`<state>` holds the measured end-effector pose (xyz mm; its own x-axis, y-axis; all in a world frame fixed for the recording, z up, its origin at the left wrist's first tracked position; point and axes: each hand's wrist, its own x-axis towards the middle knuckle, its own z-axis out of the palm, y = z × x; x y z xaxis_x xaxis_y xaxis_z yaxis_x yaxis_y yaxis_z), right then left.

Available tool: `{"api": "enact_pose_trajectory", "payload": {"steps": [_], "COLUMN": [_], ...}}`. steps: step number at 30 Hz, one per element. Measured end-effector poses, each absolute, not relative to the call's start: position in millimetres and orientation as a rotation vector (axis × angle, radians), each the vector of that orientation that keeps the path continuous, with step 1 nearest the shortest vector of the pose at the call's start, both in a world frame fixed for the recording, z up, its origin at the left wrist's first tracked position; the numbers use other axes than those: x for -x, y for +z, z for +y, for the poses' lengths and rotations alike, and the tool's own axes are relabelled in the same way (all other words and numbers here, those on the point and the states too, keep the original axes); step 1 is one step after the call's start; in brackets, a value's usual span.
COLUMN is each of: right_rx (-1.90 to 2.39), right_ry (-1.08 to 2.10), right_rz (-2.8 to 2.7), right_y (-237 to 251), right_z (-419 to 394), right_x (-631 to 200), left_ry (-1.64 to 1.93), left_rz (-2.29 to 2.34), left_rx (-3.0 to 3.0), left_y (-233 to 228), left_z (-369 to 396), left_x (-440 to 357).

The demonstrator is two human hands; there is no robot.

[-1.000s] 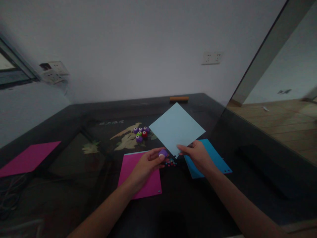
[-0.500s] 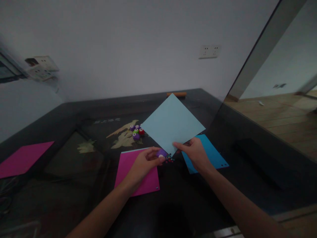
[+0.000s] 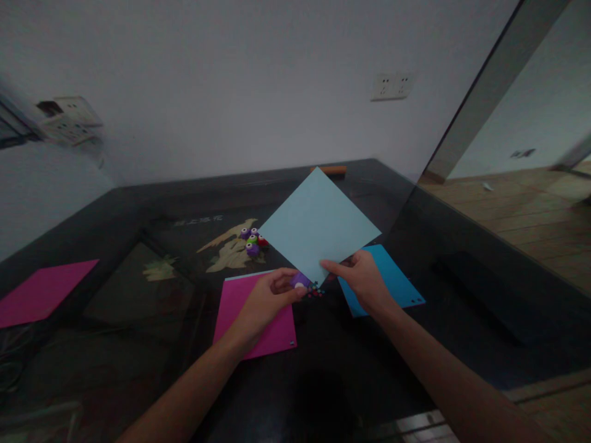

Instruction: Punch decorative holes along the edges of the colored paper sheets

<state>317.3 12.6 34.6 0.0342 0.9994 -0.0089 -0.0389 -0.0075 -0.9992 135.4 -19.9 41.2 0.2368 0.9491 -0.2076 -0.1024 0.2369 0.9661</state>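
Left hand (image 3: 268, 298) pinches a small purple punch (image 3: 300, 280) at the lower corner of the pale blue sheet (image 3: 320, 226), which the right hand (image 3: 364, 283) grips, raised above the dark table (image 3: 138, 203) near the paper dots (image 3: 316, 290).

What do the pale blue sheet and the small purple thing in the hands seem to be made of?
The pale blue sheet looks like matte craft paper: thin, flat, and standing stiffly from the right hand. The purple punch in the left hand appears to be moulded plastic with a pale button, though the dim light leaves that uncertain.
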Motion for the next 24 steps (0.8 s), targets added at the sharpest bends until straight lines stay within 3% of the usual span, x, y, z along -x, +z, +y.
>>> {"api": "enact_pose_trajectory", "payload": {"steps": [24], "right_rx": [1.19], "right_ry": [1.224], "right_rz": [-1.311], "right_y": [29], "right_z": [6], "right_x": [-310], "left_ry": [0.883], "left_rz": [1.056], "left_rx": [-1.091], "left_y": [31], "left_z": [-20], "left_x": [-138]}}
